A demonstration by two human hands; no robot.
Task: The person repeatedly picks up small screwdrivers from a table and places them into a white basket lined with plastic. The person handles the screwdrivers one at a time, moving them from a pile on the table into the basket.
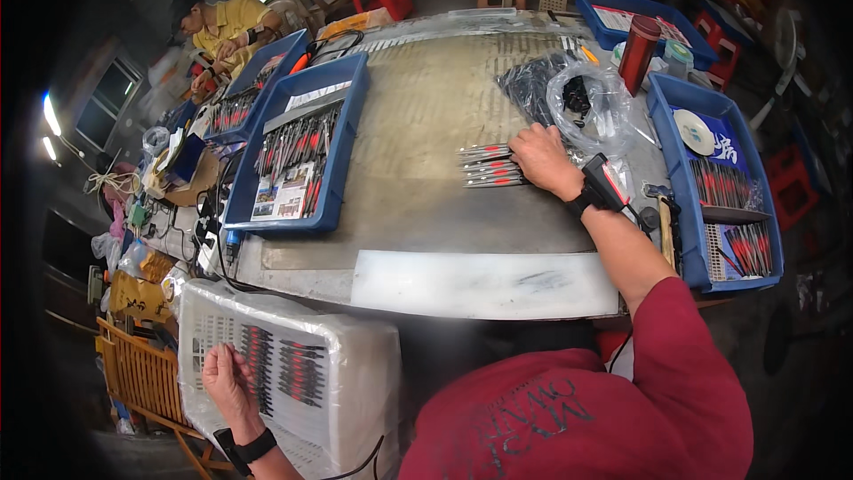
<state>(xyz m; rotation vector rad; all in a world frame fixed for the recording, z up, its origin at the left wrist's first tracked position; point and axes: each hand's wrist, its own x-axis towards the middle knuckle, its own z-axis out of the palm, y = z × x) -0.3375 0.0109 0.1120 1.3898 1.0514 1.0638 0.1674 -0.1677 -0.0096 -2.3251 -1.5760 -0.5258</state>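
My right hand [544,158] is over the table, its fingers curled down on the right end of a small row of slim pointed tools [489,167], silver with red and dark parts. The fingertips are partly hidden. Low on the left, my left hand [229,382] is raised over the side of a white plastic basket [197,324] lined with clear film. Its fingers are pinched together, and what they hold, if anything, is too small to make out. In the basket lie two columns of similar red-and-black tools [302,373].
Blue trays holding more tools stand at left [293,222] and right [777,253]. A white board [484,284] lies along the near table edge. Beyond my right hand are a clear plastic bag [613,120] and a dark red cylinder [638,53]. A co-worker [233,20] sits far left.
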